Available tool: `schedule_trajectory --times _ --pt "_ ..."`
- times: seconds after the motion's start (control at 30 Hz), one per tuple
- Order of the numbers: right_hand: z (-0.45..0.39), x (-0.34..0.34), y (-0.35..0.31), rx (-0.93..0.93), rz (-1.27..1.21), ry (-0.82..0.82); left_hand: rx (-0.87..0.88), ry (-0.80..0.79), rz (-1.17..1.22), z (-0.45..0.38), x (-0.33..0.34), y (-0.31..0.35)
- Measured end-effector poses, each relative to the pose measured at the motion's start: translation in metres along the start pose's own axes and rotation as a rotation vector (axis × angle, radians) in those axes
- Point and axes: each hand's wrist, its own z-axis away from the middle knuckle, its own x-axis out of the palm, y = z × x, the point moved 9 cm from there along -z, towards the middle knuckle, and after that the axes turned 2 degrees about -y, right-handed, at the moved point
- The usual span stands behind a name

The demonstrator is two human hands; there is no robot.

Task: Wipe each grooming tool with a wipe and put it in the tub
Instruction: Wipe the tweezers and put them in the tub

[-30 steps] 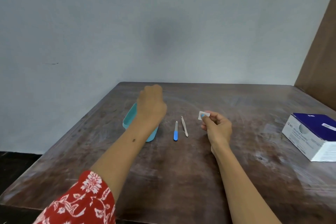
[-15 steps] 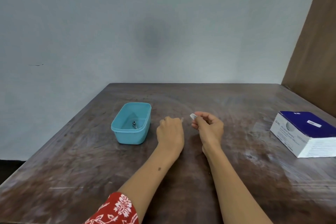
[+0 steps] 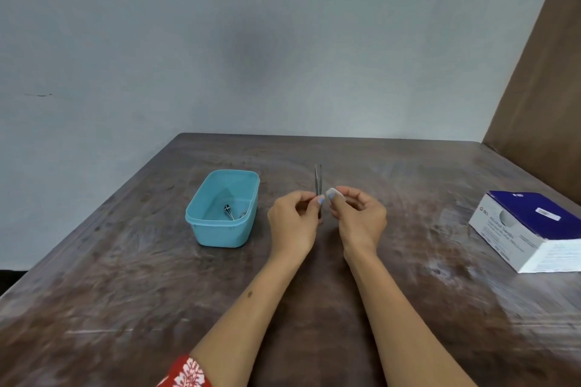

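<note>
While the left hand (image 3: pixel 294 223) pinches a pair of metal tweezers (image 3: pixel 318 181) near their lower end, we see the tool standing almost upright at the centre of the frame, its tips pointing toward the far edge of the table (image 3: pixel 125 292). Thumb and forefinger are closed on the tweezers, the other fingers curled in behind. Just to the right, the right hand (image 3: pixel 358 220) holds a small white wipe (image 3: pixel 332 193) pinched between thumb and fingertips, close beside the tweezers; whether the wipe touches the metal we cannot tell. Left of centre sits the teal plastic tub (image 3: pixel 220 231), open-topped, with a small metal grooming tool (image 3: pixel 229 211) lying on its floor; it looks like a nail clipper, though it is too small for us to be sure. At the right edge of the frame lies a white and dark-blue box of alcohol swabs (image 3: pixel 531 229), well apart from the hands. A red floral sleeve (image 3: pixel 185 374) shows at the bottom edge.
</note>
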Motion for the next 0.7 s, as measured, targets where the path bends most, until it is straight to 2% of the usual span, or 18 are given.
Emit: schedule_trajectory --times 0.2,0.4,0.7 --pt "-0.002 0.01 -0.003 -0.03 0.128 0.012 -0.076 0.005 0.064 -0.004 -0.002 -0.011" --pt "0.008 0.007 -0.007 -0.039 0.068 -0.005 -0.238 0.0 0.356 0.003 0.003 -0.022" --pt "0.029 0.025 -0.028 -0.217 0.206 -0.152 -0.216 -0.013 0.352 0.002 -0.002 -0.02"
